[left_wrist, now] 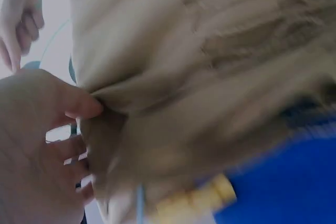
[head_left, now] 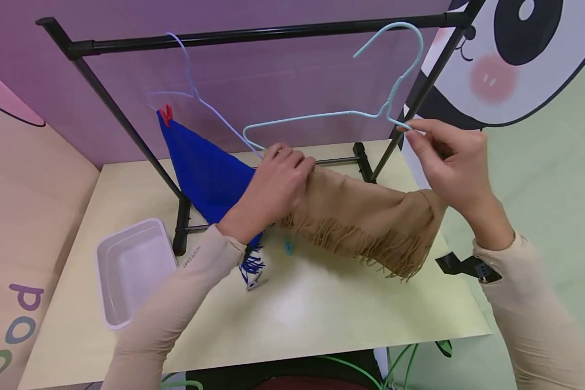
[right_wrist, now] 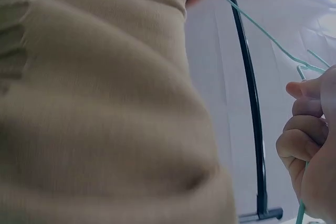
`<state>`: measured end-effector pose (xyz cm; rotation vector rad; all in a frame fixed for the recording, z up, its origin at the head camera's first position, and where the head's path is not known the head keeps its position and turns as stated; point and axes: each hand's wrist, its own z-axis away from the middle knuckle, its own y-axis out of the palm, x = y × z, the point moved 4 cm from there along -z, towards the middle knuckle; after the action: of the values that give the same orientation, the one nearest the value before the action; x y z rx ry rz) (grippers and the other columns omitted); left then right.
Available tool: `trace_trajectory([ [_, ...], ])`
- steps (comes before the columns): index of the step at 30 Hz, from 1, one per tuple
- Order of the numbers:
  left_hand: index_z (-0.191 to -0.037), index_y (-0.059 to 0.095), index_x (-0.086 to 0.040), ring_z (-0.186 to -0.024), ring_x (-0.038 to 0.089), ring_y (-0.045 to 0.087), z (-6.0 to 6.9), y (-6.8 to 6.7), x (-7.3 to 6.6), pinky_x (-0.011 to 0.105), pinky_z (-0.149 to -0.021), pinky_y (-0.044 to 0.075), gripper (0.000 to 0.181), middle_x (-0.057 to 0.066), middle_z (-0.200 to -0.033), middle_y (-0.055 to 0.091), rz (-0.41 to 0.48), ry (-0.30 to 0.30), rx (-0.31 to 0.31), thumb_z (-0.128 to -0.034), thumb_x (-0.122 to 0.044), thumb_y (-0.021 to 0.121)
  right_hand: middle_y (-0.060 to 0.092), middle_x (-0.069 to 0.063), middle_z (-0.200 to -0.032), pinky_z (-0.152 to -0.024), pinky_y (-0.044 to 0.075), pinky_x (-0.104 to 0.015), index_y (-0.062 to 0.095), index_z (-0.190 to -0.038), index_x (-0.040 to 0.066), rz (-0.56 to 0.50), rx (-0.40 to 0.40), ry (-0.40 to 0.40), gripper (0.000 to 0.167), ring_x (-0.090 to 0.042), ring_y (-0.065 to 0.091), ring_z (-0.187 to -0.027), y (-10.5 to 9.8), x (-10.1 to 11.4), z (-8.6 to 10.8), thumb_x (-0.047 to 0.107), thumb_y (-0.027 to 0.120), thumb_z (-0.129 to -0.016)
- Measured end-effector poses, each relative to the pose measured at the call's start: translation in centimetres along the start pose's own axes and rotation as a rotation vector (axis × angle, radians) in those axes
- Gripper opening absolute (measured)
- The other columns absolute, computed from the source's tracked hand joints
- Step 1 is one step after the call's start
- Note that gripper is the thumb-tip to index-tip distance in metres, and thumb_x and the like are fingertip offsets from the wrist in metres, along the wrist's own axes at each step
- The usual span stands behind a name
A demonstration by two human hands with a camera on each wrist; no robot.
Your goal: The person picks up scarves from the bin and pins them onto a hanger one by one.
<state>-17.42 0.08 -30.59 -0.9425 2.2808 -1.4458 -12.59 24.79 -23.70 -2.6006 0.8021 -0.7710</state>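
My left hand [head_left: 281, 179] pinches the top edge of a brown fringed scarf [head_left: 365, 216] near the left end of a mint-green clothes hanger [head_left: 317, 115]. With thumb and forefinger, my right hand [head_left: 455, 162] grips the hanger's wire just right of its neck. The hanger's hook crosses the rack's top bar; whether it rests there I cannot tell. The scarf droops rightward below the hanger, its fringe downward. Beside it, a blue scarf [head_left: 205, 162] hangs from a lilac hanger [head_left: 219, 116], held by a red clothespin [head_left: 166, 115] at its left corner.
A black rack [head_left: 273, 36] stands on the pale table [head_left: 331, 325]. At the left lies a white plastic basin [head_left: 134, 276]. A pale clothespin [head_left: 255, 282] and a teal clothespin [head_left: 288, 245] are near the scarves. A blurred yellow object [left_wrist: 197, 203] shows in the left wrist view.
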Motion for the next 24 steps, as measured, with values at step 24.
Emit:
trace_trajectory([
  [24, -0.108, 0.066, -0.015, -0.09, 0.016, 0.063, -3.3, 3.5, -4.9, 0.034, -0.081, 0.046, 0.014, -0.002, -0.093, 0.064, 0.16, 0.17, 0.139, -0.1016, -0.015, 0.054, 0.064, 0.005, -0.066, -0.044, 0.029, -0.021, 0.072, -0.099, -0.007, -0.233, 0.196, 0.246, 0.013, -0.008, 0.04, -0.047, 3.5, -1.9, -0.5, 0.0, 0.062, -0.094],
])
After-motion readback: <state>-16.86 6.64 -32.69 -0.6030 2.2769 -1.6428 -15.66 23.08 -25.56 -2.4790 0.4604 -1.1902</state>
